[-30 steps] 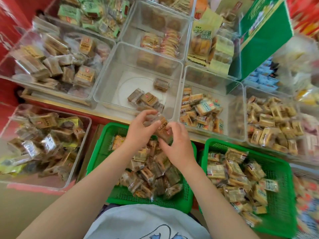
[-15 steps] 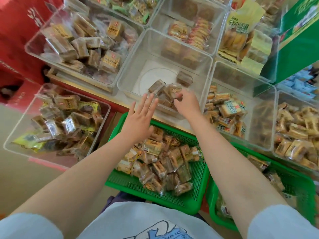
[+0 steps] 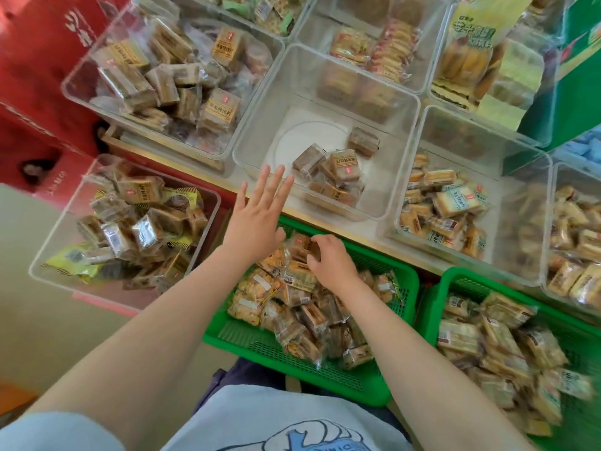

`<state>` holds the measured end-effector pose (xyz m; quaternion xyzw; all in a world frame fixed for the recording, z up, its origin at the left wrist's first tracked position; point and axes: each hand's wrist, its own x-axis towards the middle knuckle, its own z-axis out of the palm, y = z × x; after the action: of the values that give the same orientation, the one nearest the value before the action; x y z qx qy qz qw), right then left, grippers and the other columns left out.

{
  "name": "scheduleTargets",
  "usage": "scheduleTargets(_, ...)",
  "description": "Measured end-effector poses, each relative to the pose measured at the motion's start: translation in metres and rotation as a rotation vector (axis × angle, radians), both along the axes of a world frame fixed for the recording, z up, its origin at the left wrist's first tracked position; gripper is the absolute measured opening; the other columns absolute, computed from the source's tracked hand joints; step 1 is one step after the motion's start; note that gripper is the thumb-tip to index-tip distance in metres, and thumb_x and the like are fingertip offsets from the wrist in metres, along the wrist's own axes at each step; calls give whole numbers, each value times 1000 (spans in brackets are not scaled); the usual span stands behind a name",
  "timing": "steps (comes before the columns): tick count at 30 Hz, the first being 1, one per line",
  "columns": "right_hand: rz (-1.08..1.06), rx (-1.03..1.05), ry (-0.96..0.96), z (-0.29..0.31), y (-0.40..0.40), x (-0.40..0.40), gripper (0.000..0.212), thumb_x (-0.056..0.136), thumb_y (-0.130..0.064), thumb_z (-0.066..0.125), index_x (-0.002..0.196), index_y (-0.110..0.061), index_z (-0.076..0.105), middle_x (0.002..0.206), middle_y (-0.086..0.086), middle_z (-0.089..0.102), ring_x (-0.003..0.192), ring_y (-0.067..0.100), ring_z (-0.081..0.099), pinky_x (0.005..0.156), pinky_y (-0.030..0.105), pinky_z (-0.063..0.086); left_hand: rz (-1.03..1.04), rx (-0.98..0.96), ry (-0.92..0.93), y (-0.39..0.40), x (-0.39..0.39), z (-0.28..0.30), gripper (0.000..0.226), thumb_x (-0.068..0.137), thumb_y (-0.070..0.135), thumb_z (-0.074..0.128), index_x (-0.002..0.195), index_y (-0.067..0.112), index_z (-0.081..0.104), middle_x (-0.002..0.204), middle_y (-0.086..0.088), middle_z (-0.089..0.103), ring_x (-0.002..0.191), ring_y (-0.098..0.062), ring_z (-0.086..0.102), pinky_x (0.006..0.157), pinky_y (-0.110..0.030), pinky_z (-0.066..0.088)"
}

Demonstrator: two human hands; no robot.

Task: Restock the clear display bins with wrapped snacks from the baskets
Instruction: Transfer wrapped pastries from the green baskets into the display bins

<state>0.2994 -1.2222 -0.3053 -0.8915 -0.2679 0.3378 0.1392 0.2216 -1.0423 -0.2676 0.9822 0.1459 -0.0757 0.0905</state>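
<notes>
A green basket (image 3: pixel 292 356) in front of me is heaped with brown wrapped snacks (image 3: pixel 312 314). My right hand (image 3: pixel 330 263) is down on the heap at the basket's far side, its fingers curled round a brown wrapped snack (image 3: pixel 304 247). My left hand (image 3: pixel 258 216) hovers flat with fingers spread and empty, over the basket's far rim and the near edge of the middle clear bin (image 3: pixel 260 125). That bin holds only a small pile of the same snacks (image 3: pixel 335 174).
A second green basket (image 3: pixel 455 284) of paler snacks sits to the right. Fuller clear bins surround the middle one: upper left (image 3: pixel 78 83), lower left (image 3: pixel 42 255), right (image 3: pixel 520 275). Red cartons (image 3: pixel 35 76) stand at left, a green box (image 3: pixel 575 92) at upper right.
My right hand dropped a snack into the middle bin, then pulled back to the basket and closed on another. My left hand stayed spread near the bin's front edge.
</notes>
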Motion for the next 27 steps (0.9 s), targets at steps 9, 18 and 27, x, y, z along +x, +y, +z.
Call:
scheduleTargets(9, -62, -159, -21, -25, 8, -3, 70, 90, -49, 68, 144, -11, 44, 144, 15, 33, 135, 34, 33, 107, 46, 41, 11, -31, 25, 0, 2, 3, 99, 91, 32, 52, 156, 22, -22, 163, -1, -27, 149, -24, -27, 123, -56, 0)
scheduleTargets(18, -275, 118, 126, 86, -28, 5, 66, 79, -52, 79, 131, -22, 52, 119, -9, 51, 108, 13, 52, 83, 28, 41, 18, -75, 36, 2, 3, 8, 103, 92, 34, 53, 151, 27, -31, 161, 1, -31, 146, -21, -33, 123, -54, -2)
scheduleTargets(27, -352, 322, -158, 123, 27, 76, 62, 94, -27, 68, 147, -24, 38, 140, 1, 45, 120, 12, 48, 99, 28, 40, 22, -97, 45, 1, 1, 8, 100, 93, 35, 52, 154, 25, -27, 161, 2, -33, 146, -20, -34, 123, -55, -1)
